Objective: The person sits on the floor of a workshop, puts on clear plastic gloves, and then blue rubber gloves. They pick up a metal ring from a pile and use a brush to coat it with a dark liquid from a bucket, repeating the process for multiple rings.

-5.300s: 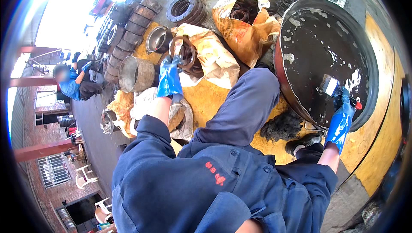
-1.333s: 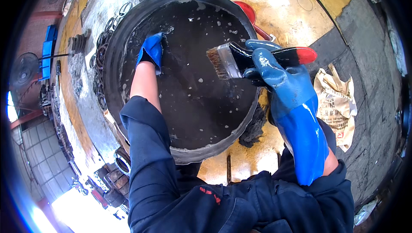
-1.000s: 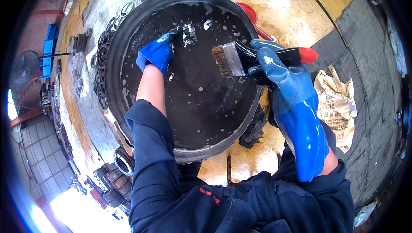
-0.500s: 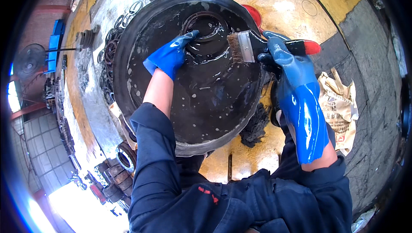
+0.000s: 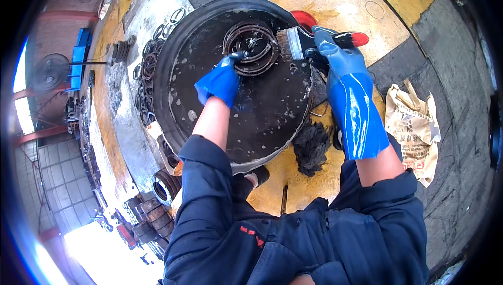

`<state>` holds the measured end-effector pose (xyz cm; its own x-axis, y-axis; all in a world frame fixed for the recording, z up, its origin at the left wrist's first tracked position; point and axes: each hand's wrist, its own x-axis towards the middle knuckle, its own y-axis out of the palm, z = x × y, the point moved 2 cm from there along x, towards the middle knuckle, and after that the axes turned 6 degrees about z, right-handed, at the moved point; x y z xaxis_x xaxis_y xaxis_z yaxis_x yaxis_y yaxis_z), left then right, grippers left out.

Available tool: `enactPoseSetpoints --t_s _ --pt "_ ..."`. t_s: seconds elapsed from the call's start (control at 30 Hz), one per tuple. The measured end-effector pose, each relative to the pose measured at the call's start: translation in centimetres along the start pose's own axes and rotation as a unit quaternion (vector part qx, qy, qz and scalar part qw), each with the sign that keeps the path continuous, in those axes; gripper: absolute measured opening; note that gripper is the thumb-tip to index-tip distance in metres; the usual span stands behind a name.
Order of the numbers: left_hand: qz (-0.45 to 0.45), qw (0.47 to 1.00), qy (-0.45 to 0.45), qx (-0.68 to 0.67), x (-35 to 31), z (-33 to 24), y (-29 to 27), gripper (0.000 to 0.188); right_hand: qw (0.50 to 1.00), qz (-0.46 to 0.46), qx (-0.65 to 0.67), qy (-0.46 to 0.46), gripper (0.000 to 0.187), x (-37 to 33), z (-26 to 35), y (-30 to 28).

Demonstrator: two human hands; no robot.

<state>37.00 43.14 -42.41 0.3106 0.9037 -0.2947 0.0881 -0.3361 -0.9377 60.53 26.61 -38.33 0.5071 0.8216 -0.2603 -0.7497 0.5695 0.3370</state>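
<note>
A large round black tub (image 5: 163,88) in front of me holds dark liquid with pale flecks on its surface. Inside its outline, my left hand (image 5: 217,81), in a blue rubber glove, is closed on the near left side of a few thin dark rings (image 5: 270,66). The rings overlap loosely and look wet. My right hand (image 5: 346,67), in a longer blue glove, grips a wide paintbrush (image 5: 295,42) with a metal band and a black handle tipped in red. The brush's brown bristles point left, close beside the rings; whether they touch cannot be seen.
More dark rings (image 5: 148,67) lie heaped left of the tub. A red round container (image 5: 304,19) stands behind it. A black clump (image 5: 310,148) sits on the yellowish floor to the near right, and a crumpled paper bag (image 5: 414,127) lies farther right. A fan (image 5: 51,71) stands far left.
The rings now show as a spread bundle, plainer above the liquid than before. My right hand has shifted left and away from me with the brush. The whole view has also shifted.
</note>
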Motion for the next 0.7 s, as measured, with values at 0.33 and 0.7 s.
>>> enactPoseSetpoints --t_s 0.33,0.7 --pt "0.022 0.997 -0.019 -0.069 -8.6 6.5 0.5 0.033 0.989 0.045 -0.138 -0.013 0.028 1.0 -2.7 2.4" --pt "0.108 0.856 -0.191 -0.467 -13.3 12.9 2.0 0.039 0.881 0.166 -0.441 0.042 0.027 0.3 -7.3 5.8"
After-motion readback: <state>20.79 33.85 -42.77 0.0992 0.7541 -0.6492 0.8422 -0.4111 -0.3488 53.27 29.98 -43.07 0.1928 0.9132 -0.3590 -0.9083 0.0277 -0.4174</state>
